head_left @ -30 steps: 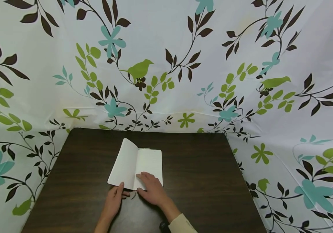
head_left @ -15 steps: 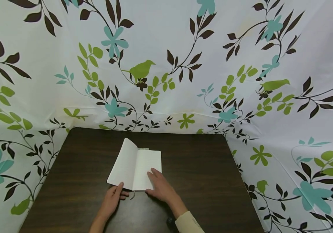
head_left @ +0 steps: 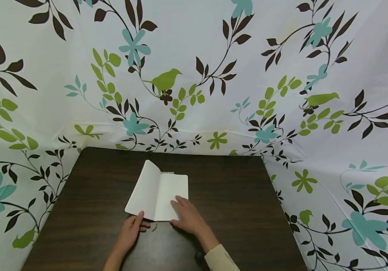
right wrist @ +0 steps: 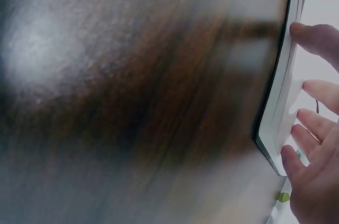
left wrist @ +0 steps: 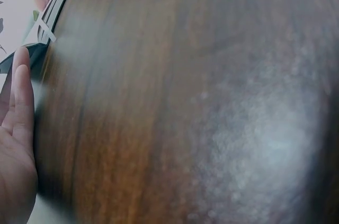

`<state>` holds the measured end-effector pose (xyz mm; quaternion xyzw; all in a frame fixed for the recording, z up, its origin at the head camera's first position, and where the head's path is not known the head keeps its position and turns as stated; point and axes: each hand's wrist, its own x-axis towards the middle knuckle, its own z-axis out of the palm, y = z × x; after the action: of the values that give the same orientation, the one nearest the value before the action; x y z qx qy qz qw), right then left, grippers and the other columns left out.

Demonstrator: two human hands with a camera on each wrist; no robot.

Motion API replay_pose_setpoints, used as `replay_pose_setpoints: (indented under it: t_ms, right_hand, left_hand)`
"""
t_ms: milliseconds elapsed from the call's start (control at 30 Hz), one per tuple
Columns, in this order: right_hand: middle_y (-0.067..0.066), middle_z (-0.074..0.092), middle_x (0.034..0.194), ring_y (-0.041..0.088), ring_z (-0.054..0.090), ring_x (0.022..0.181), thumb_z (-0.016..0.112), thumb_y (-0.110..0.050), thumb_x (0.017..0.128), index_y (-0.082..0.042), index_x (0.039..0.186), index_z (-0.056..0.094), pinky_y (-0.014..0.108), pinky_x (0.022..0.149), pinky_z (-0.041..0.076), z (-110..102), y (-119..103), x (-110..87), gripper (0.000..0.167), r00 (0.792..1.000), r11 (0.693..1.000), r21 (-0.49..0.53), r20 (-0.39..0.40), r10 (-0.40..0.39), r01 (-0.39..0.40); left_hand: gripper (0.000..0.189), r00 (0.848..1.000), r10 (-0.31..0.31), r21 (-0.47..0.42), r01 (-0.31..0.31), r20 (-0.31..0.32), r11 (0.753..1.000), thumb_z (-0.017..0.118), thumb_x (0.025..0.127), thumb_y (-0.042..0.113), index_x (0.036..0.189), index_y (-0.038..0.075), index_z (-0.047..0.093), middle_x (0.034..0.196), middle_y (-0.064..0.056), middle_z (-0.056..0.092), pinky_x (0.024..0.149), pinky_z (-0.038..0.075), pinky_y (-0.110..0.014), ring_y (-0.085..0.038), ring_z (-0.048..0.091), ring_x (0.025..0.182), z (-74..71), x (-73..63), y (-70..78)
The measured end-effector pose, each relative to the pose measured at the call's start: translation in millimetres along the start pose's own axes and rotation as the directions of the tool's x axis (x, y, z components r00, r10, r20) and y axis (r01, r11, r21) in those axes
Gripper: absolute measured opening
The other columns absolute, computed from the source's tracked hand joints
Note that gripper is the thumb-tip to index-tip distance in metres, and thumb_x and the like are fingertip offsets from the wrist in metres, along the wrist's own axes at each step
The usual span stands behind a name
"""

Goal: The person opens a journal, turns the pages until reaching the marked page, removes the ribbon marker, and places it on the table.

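An open notebook (head_left: 171, 190) with pale pages lies on the table, its left side lifted at a slant. At the lower left corner my left hand (head_left: 129, 234) pinches the cover and pages, thumb on top and fingers beneath. My right hand (head_left: 190, 219) rests on the lower right page with its fingers spread. A thin ribbon bookmark (head_left: 155, 226) hangs out at the bottom of the spine. In the right wrist view, fingertips (right wrist: 288, 155) touch the page block (right wrist: 278, 94). The left wrist view catches the dark cover (left wrist: 37, 57) beside my left thumb.
The dark wood table (head_left: 241, 210) extends on both sides of the notebook. Behind it hangs a white cloth (head_left: 194, 34) printed with leaves, flowers and birds. A small black object (head_left: 199, 257) sits by my right sleeve (head_left: 222, 258).
My right hand has slid to the right across the page, from near the spine toward the outer edge. It has stayed there over the last half second. The left hand keeps its hold.
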<state>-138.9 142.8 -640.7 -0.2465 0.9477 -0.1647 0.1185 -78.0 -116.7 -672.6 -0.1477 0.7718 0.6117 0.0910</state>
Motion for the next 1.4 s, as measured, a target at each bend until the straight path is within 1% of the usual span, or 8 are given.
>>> replay_pose_setpoints:
  t_ms: [133,300,433,567,700,900,1167,1400]
  right_hand:
    - [0.007,0.044,0.170,0.029,0.045,0.154,0.077,-0.043,0.098,-0.018,0.161,0.051,0.052,0.125,0.044,1.3,1.2,0.7,0.072,1.000,1.000,-0.020,-0.005,-0.008,0.008]
    - [0.008,0.047,0.168,0.030,0.048,0.152,0.077,-0.043,0.098,-0.016,0.159,0.053,0.054,0.121,0.047,2.3,1.4,0.4,0.071,0.999,0.998,-0.048,-0.029,-0.045,0.044]
    - [0.007,0.046,0.169,0.029,0.047,0.153,0.076,-0.047,0.099,-0.018,0.160,0.053,0.054,0.121,0.047,3.0,4.0,0.3,0.072,0.998,0.998,-0.044,-0.038,-0.050,0.049]
    - [0.008,0.044,0.170,0.028,0.046,0.154,0.077,-0.051,0.097,-0.020,0.163,0.047,0.054,0.122,0.047,0.7,5.7,0.4,0.079,0.997,0.999,-0.013,-0.061,-0.048,0.048]
    - [0.008,0.043,0.170,0.028,0.047,0.154,0.079,-0.051,0.095,-0.021,0.166,0.040,0.053,0.121,0.048,-1.1,6.1,0.5,0.087,0.995,0.998,0.008,-0.075,-0.063,0.063]
    - [0.005,0.041,0.173,0.027,0.042,0.158,0.079,-0.051,0.095,-0.023,0.165,0.043,0.052,0.123,0.046,-0.2,7.8,1.4,0.083,0.996,0.997,-0.014,-0.047,-0.075,0.075]
    - [0.003,0.043,0.172,0.024,0.042,0.158,0.076,-0.052,0.098,-0.024,0.160,0.052,0.048,0.126,0.043,-7.4,9.7,4.8,0.072,0.995,0.994,-0.049,0.008,-0.097,0.097]
    - [0.003,0.043,0.172,0.027,0.045,0.156,0.076,-0.050,0.099,-0.028,0.158,0.055,0.054,0.124,0.044,-12.9,11.9,6.2,0.066,0.993,0.994,-0.030,0.047,-0.106,0.107]
  left_hand:
    - [0.058,1.000,-0.003,0.002,0.003,-0.004,1.000,0.046,0.116,0.048,0.103,-0.003,0.069,0.092,-0.011,0.082,0.075,0.060,-0.026,-0.017,0.076,0.077,-0.1,-0.4,1.1]
    - [0.056,1.000,-0.009,-0.027,0.009,0.000,1.000,0.047,0.116,0.047,0.103,-0.004,0.069,0.092,-0.012,0.082,0.074,0.062,-0.026,-0.019,0.077,0.080,0.7,0.4,-1.1]
    - [0.057,1.000,-0.017,-0.031,0.017,0.001,0.999,0.048,0.115,0.048,0.104,-0.003,0.069,0.093,-0.012,0.082,0.075,0.061,-0.025,-0.020,0.077,0.081,0.4,0.8,-3.0]
    - [0.059,1.000,-0.015,-0.017,0.015,0.007,1.000,0.047,0.115,0.050,0.105,-0.003,0.070,0.093,-0.011,0.082,0.075,0.061,-0.025,-0.020,0.077,0.082,-0.3,0.1,-1.8]
    - [0.059,1.000,-0.014,-0.010,0.014,0.006,1.000,0.047,0.115,0.050,0.105,-0.003,0.070,0.093,-0.011,0.082,0.076,0.060,-0.025,-0.020,0.077,0.081,-0.1,0.0,-1.1]
    - [0.058,1.000,-0.017,-0.006,0.017,-0.001,1.000,0.047,0.115,0.050,0.105,-0.002,0.071,0.093,-0.010,0.082,0.076,0.059,-0.024,-0.020,0.077,0.081,0.1,0.4,-1.2]
    - [0.056,1.000,-0.020,-0.028,0.020,-0.008,0.999,0.048,0.115,0.048,0.105,-0.003,0.072,0.093,-0.011,0.082,0.077,0.060,-0.023,-0.020,0.078,0.081,0.1,-0.4,-0.9]
    - [0.058,1.000,-0.017,-0.011,0.017,0.001,1.000,0.047,0.115,0.049,0.104,-0.003,0.070,0.093,-0.011,0.083,0.076,0.059,-0.024,-0.019,0.077,0.080,-0.9,0.1,0.2]
